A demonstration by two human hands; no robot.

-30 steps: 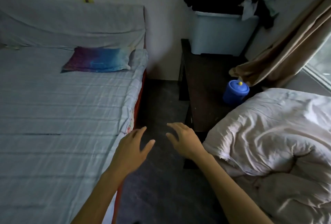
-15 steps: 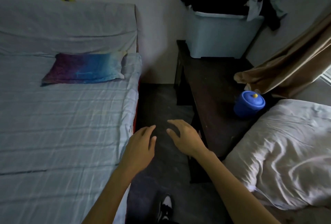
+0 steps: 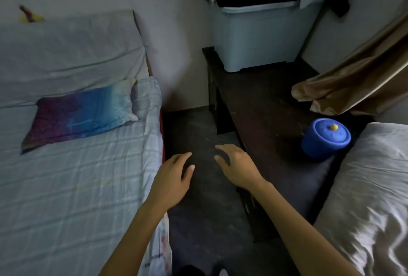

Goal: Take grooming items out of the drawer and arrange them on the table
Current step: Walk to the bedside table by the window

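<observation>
Hovering above floor (image 3: pixel 194 132) between bed (image 3: pixel 77 187) and worktop (image 3: pixel 260 110): left hand (image 3: pixel 174 178), right hand (image 3: pixel 237 165), both empty, fingers loosely spread. Worktop dark wood, scuffed. Below its left edge, drawer front (image 3: pixel 248 204) dimly seen. Near right edge, blue lidded pot (image 3: pixel 324 141) set.

- No txt I can read anywhere in my head-cam view.
- Bed sheet (image 3: pixel 88 187), hanging edge low centre: printed patch (image 3: pixel 160 250) w/ red and blue marks plus a dark line of lettering. Too blurred, can't make out chars.
- Blue pot (image 3: pixel 324 143) on the desk (image 3: pixel 265 110): faint specks on the lid, can't tell if they're chars or just pattern.
</observation>
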